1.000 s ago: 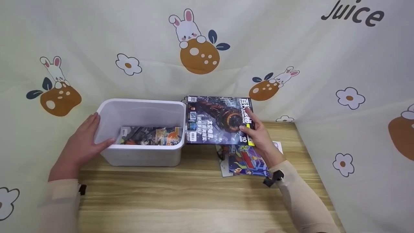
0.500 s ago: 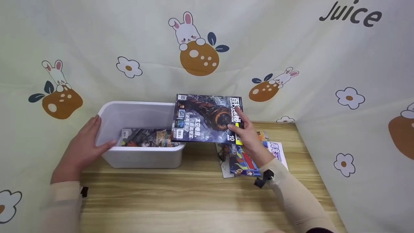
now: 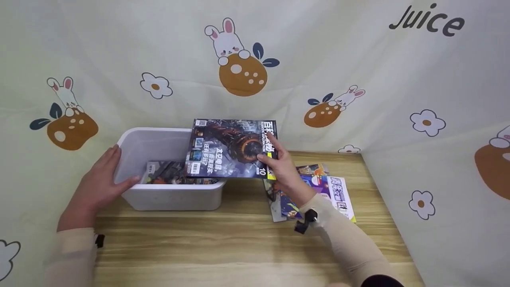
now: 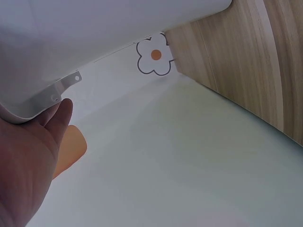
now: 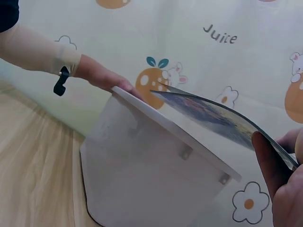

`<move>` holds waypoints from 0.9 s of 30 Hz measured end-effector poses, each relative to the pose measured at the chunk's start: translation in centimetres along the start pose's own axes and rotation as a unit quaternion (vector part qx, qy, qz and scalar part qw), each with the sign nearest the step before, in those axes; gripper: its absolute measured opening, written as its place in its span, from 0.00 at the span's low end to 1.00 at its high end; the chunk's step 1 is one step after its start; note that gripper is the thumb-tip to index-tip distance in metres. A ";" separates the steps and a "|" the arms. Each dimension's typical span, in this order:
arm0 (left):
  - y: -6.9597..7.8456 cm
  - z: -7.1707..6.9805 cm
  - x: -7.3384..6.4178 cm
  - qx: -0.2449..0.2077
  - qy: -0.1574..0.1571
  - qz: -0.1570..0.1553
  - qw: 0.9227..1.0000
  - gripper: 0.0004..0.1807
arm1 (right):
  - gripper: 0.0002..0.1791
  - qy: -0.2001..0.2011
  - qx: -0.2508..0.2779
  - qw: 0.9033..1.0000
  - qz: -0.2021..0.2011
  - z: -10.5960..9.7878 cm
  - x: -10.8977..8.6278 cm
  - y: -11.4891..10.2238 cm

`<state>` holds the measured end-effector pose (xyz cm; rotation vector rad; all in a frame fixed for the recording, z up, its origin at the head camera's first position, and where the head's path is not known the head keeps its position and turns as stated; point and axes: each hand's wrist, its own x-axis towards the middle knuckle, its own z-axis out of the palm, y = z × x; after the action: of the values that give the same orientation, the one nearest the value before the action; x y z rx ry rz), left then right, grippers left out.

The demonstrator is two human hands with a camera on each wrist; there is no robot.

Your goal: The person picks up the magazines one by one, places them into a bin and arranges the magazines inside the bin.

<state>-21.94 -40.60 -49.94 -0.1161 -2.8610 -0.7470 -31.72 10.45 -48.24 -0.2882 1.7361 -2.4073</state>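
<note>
A white plastic bin [image 3: 175, 198] stands on the wooden table at left centre. My left hand [image 3: 95, 181] grips its left front corner, thumb over the front rim and fingers along the outer side; the left wrist view shows the fingers [image 4: 60, 120] hooked under the rim. My right hand [image 3: 287, 170] pinches a dark magazine [image 3: 221, 149] by its right edge, cover up. That magazine hangs over the right half of the bin's opening, slightly bowed above the rim in the right wrist view. Inside the bin lies another magazine [image 3: 159, 171], partly covered from sight.
Several colourful magazines [image 3: 338, 195] lie overlapping on the table [image 3: 239, 247] right of the bin, partly behind my right forearm. A pale curtain [image 3: 183, 111] with rabbit and orange prints surrounds the table at the back and sides.
My right hand has carried the dark magazine leftward, from beside the bin's right edge to over its opening. More of the magazines on the table now shows. My left hand keeps its hold.
</note>
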 end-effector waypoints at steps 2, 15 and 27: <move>0.0 0.0 -0.1 0.002 -0.002 -0.003 1.000 0.65 | 0.49 0.002 -0.002 1.000 -0.003 0.8 0.2 0.2; 0.3 -0.3 0.4 0.009 0.005 0.008 1.000 0.64 | 0.50 0.017 -0.037 0.999 -0.034 4.2 1.5 1.2; 0.4 -0.3 0.2 0.004 -0.005 -0.009 1.000 0.65 | 0.52 0.013 -0.053 0.998 -0.024 8.0 2.3 2.0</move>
<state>-22.04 -40.39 -49.44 -0.0926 -2.8787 -0.7398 -31.91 1.95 -47.49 -0.3169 1.8923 -2.3661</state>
